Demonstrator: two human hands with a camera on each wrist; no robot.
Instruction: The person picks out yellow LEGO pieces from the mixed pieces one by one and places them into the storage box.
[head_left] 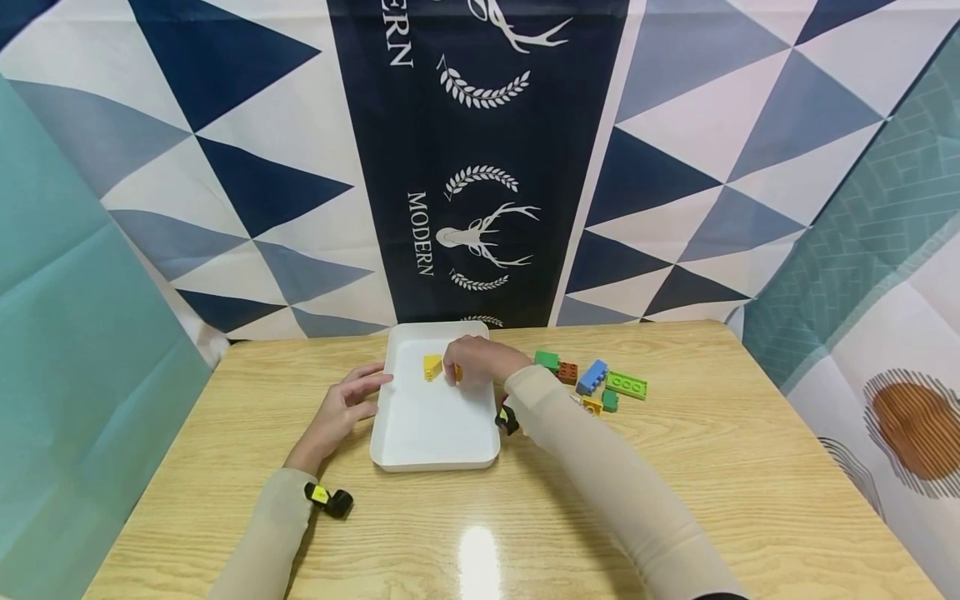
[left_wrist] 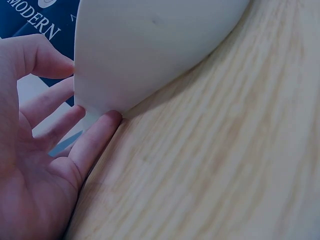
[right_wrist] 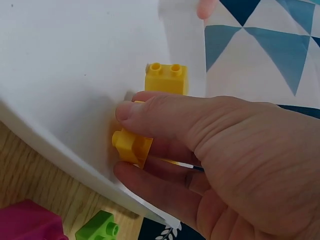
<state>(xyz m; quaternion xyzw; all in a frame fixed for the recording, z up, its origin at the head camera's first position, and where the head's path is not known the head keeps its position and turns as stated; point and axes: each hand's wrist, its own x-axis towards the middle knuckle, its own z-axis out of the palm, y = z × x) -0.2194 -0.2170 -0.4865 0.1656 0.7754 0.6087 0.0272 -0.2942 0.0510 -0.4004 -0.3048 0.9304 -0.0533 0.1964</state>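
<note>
white tray (head_left: 435, 429): shallow, rounded corners, flat on worktop (head_left: 420, 525), just below centre of head frame, left hand (head_left: 347, 412) at its left rim | held yellow brick (right_wrist: 131, 147): studded, pinched by right hand (right_wrist: 200, 145) inside upper right of tray | loose yellow brick (head_left: 432, 367): wedge-like in head view, in tray's upper half, just left of held one

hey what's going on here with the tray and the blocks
A person's right hand grips a yellow block inside a white tray, close to a second yellow block in there. Their left hand touches the tray's opposite side. Other colored blocks, including a blue block, lie outside the tray on the wooden table.
</note>
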